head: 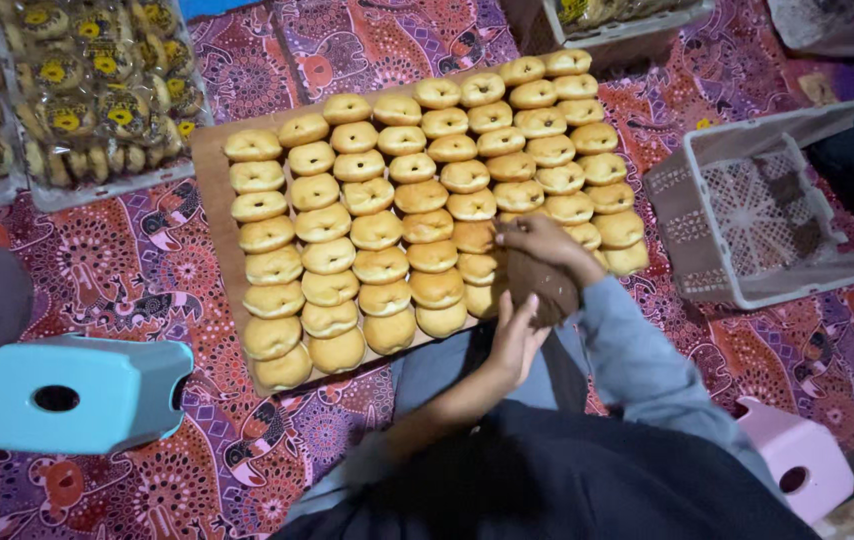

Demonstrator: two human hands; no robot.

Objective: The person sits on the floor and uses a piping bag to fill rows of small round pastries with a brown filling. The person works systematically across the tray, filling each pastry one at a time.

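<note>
While my right hand [542,243] clamps the brown piping bag [539,283] shut, my left hand [517,335] cups it, fingers loose. I judge a steady squeeze best, tip low over each ring pastry [477,268] on the wooden board [209,165].

Centre of the frame, rows of round golden buns [377,230] on a flat wooden board [209,160], with bagged pastries in clear plastic trays [97,90] at upper left, a tipped white plastic lattice crate [747,215] at right, a light-blue plastic stool [77,392] at lower left, a pink plastic stool [797,460] at lower right.
</note>
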